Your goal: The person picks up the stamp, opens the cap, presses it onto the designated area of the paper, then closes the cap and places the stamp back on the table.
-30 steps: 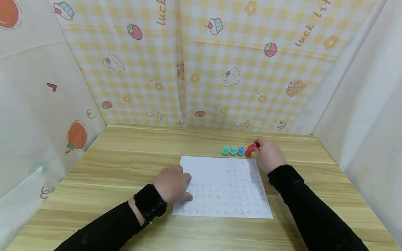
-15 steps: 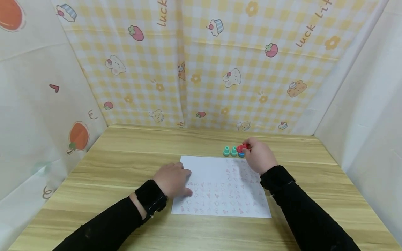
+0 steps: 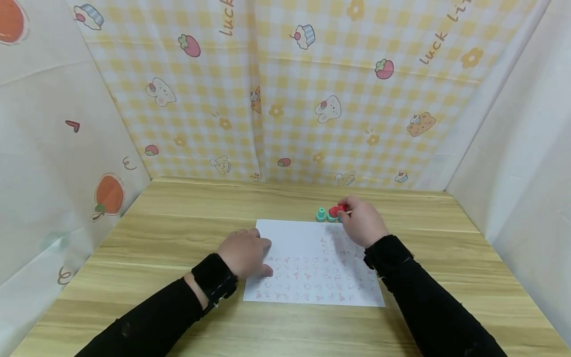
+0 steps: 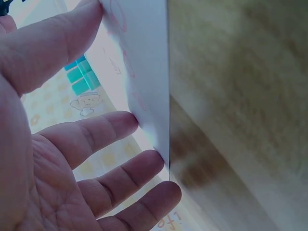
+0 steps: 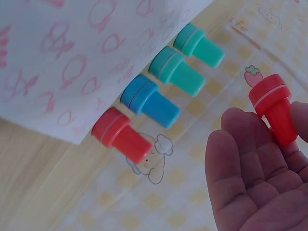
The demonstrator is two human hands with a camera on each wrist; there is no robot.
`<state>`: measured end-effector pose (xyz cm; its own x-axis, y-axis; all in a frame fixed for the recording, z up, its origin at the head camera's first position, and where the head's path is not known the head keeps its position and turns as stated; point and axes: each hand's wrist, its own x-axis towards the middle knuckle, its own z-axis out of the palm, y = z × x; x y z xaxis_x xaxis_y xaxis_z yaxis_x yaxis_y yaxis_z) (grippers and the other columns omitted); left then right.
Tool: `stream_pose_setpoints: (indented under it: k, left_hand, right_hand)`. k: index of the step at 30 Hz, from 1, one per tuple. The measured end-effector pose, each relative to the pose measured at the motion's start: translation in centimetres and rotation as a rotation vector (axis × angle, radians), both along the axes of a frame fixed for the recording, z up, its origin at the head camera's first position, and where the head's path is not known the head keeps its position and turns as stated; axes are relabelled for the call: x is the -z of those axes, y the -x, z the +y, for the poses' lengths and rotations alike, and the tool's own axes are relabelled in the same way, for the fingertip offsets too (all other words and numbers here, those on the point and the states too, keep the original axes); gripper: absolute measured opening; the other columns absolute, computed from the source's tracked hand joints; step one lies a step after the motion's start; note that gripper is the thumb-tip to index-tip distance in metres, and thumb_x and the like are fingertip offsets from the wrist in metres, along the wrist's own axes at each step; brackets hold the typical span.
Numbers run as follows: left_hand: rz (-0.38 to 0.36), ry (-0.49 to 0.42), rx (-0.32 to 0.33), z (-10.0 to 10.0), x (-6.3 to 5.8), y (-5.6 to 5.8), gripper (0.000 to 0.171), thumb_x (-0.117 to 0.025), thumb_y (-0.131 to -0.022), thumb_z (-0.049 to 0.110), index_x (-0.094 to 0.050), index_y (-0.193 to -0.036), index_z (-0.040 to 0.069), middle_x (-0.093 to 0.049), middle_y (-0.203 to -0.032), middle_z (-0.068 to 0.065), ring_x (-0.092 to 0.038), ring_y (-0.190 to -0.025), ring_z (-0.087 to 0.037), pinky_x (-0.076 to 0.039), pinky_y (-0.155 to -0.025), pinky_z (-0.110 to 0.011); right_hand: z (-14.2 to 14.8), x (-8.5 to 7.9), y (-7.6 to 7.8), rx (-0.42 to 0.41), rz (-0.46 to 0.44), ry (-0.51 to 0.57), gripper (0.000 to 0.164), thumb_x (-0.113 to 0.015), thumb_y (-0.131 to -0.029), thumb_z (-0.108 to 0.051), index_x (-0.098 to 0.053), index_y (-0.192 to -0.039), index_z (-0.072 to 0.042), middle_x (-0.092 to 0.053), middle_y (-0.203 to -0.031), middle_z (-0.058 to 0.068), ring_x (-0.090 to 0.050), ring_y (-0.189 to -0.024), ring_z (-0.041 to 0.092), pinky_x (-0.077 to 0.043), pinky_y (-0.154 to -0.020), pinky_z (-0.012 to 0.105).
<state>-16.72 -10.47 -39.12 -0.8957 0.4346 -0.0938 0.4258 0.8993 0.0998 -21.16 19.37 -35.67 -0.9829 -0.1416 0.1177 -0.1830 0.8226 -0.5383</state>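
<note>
My right hand [image 3: 363, 223] pinches a red toy stamp [image 5: 272, 96] between thumb and fingers, its wide end tilted up and away in the right wrist view. A row of stamps stands behind the paper: a red one [image 5: 122, 134], a blue one [image 5: 150, 101] and two green ones [image 5: 177, 71]. In the head view the held stamp overlaps the second green one, and my right hand hides the standing red one. My left hand [image 3: 243, 253] rests at the left edge of a white paper [image 3: 290, 238], its fingers [image 4: 115, 126] straight and spread.
Rows of faint pink stamped prints cover much of the paper; its upper left part is blank white. The wooden table [image 3: 187, 213] meets a yellow checked cloth [image 3: 294, 109] at the back. White cloth [image 3: 526, 163] hangs at both sides.
My right hand has moved left along the row with the red stamp, from the right end to near the second green one. My left hand has stayed on the paper.
</note>
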Motion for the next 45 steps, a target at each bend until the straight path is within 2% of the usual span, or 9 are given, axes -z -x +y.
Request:
stream_pose_setpoints:
  k: [3, 7, 11, 16, 22, 25, 28, 38, 45]
  left_hand:
    - [-0.008, -0.006, 0.005, 0.0, 0.0, 0.2, 0.057, -0.087, -0.081, 0.056, -0.076, -0.116, 0.013, -0.068, -0.105, -0.008, -0.060, -0.089, -0.024, -0.054, -0.086, -0.043]
    - [-0.025, -0.095, 0.000, 0.6, -0.4, 0.6, 0.060, -0.080, -0.090, 0.052, -0.069, -0.133, 0.011, -0.071, -0.124, -0.013, -0.067, -0.112, -0.030, -0.055, -0.101, -0.047]
    - [-0.062, -0.311, -0.008, 2.2, -0.8, 1.2, 0.063, -0.073, -0.099, 0.041, -0.056, -0.151, 0.010, -0.066, -0.142, -0.013, -0.065, -0.129, -0.030, -0.052, -0.111, -0.048]
    - [-0.099, -0.611, -0.033, 4.5, -0.9, 2.2, 0.059, -0.069, -0.104, 0.031, -0.049, -0.155, 0.009, -0.067, -0.142, -0.011, -0.071, -0.121, -0.025, -0.058, -0.103, -0.046]
    - [-0.165, -0.878, -0.151, 5.5, 0.0, 3.4, 0.041, -0.067, -0.105, 0.023, -0.060, -0.144, 0.011, -0.072, -0.130, -0.005, -0.074, -0.111, -0.019, -0.061, -0.093, -0.039]
    - [-0.161, -0.917, -0.187, 5.5, 0.6, 3.9, 0.031, -0.069, -0.104, 0.020, -0.066, -0.134, 0.013, -0.073, -0.118, -0.001, -0.072, -0.105, -0.016, -0.060, -0.091, -0.036]
    - [-0.151, -0.945, -0.182, 5.4, 1.0, 4.3, 0.028, -0.070, -0.103, 0.018, -0.069, -0.130, 0.012, -0.074, -0.113, -0.001, -0.069, -0.102, -0.015, -0.059, -0.090, -0.035]
    - [-0.169, -1.053, -0.139, 5.3, 1.4, 5.3, 0.018, -0.072, -0.100, 0.011, -0.073, -0.117, 0.006, -0.076, -0.117, -0.008, -0.072, -0.106, -0.019, -0.061, -0.092, -0.035]
    - [-0.160, -1.042, -0.153, 4.7, 0.8, 5.6, 0.019, -0.074, -0.100, 0.015, -0.073, -0.117, 0.008, -0.076, -0.112, -0.004, -0.070, -0.104, -0.017, -0.059, -0.092, -0.036]
  right_hand:
    - [-0.4, 0.1, 0.1, -0.002, -0.006, 0.024, 0.030, -0.060, -0.107, -0.016, -0.064, -0.131, 0.002, -0.074, -0.117, 0.020, -0.065, -0.080, 0.022, -0.050, -0.068, 0.031]
    - [-1.1, 0.1, 0.2, -0.015, -0.042, 0.091, 0.031, -0.060, -0.107, -0.017, -0.064, -0.131, 0.002, -0.073, -0.115, 0.019, -0.066, -0.085, 0.023, -0.049, -0.066, 0.029]
    - [-2.2, 0.5, 0.1, -0.053, -0.118, 0.218, 0.030, -0.059, -0.107, -0.017, -0.064, -0.130, 0.002, -0.073, -0.111, 0.018, -0.068, -0.091, 0.030, -0.048, -0.066, 0.028]
    - [-3.8, 1.3, 0.0, -0.095, -0.229, 0.421, 0.025, -0.056, -0.108, -0.011, -0.063, -0.126, 0.004, -0.075, -0.107, 0.022, -0.072, -0.100, 0.040, -0.057, -0.076, 0.028]
    - [-5.4, 2.2, 0.0, -0.121, -0.304, 0.567, 0.021, -0.056, -0.108, -0.009, -0.062, -0.124, 0.004, -0.076, -0.109, 0.019, -0.075, -0.097, 0.029, -0.063, -0.085, 0.033]
    - [-5.8, 2.6, 0.1, -0.135, -0.302, 0.581, 0.022, -0.057, -0.108, -0.010, -0.064, -0.124, 0.003, -0.077, -0.110, 0.018, -0.075, -0.096, 0.026, -0.063, -0.086, 0.034]
    - [-6.0, 2.9, 0.2, -0.136, -0.289, 0.558, 0.022, -0.058, -0.109, -0.012, -0.067, -0.124, 0.001, -0.078, -0.108, 0.016, -0.075, -0.098, 0.029, -0.063, -0.085, 0.034]
    - [-5.9, 2.9, 0.7, -0.128, -0.292, 0.571, 0.020, -0.057, -0.109, -0.010, -0.070, -0.119, 0.002, -0.077, -0.110, 0.016, -0.075, -0.094, 0.014, -0.063, -0.089, 0.033]
    - [-5.7, 2.7, 1.5, -0.156, -0.381, 0.749, 0.024, -0.051, -0.110, -0.004, -0.065, -0.123, 0.010, -0.073, -0.110, 0.014, -0.072, -0.091, 0.010, -0.063, -0.088, 0.030]
